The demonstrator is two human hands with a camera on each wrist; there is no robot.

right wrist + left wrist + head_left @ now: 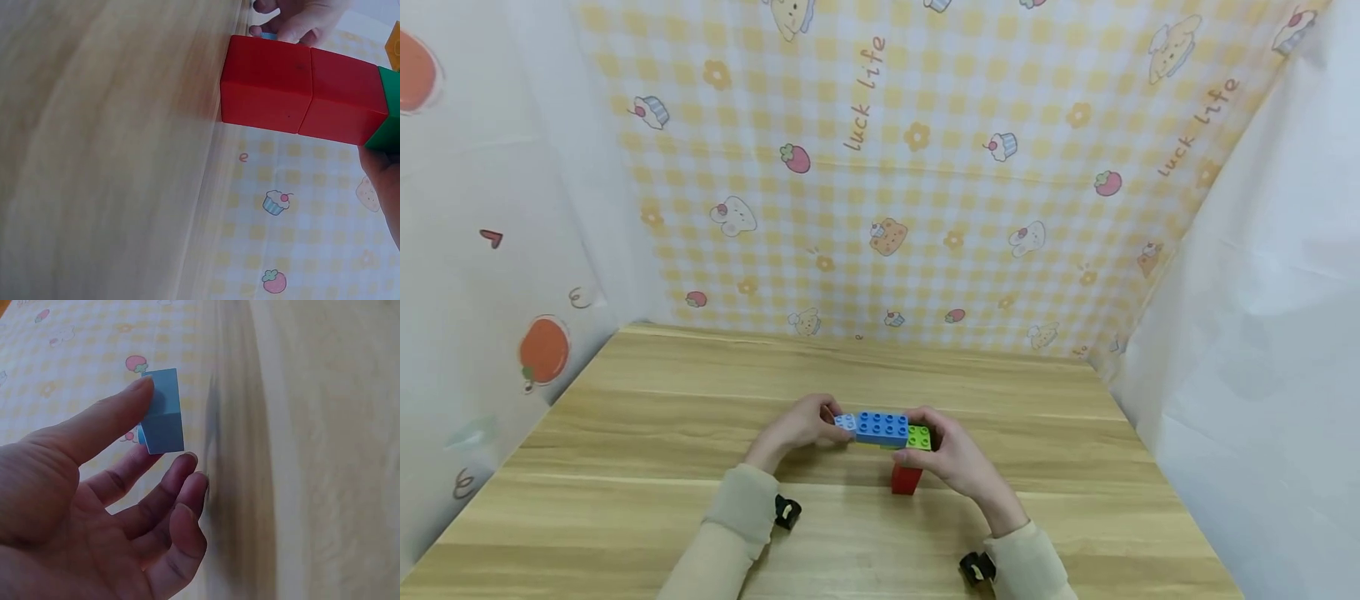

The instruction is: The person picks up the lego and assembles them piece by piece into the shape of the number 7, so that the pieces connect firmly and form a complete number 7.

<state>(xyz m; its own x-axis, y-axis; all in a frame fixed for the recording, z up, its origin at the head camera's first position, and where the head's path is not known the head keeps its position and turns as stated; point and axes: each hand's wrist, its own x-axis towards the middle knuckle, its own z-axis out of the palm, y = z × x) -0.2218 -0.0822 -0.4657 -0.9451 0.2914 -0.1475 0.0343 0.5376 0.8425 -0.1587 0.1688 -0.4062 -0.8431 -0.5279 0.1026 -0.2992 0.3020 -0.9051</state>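
Note:
My left hand [801,422] pinches a small light blue brick [164,412] between thumb and index finger; the other fingers curl loosely below it. In the head view that brick lies just left of a long blue brick [882,427]; whether they touch I cannot tell. My right hand [958,454] grips the top of a standing block structure, its fingers and thumb around a green brick [919,436]. Under the green one are two red bricks [267,84], end to end in the right wrist view. An orange-yellow brick [394,47] shows at that view's edge.
The structure stands on a wood-grain table [700,517]. Behind it hangs a yellow checked cloth [850,192], with white sheets [1255,333] at the sides. Black straps [787,512] sit at both wrists.

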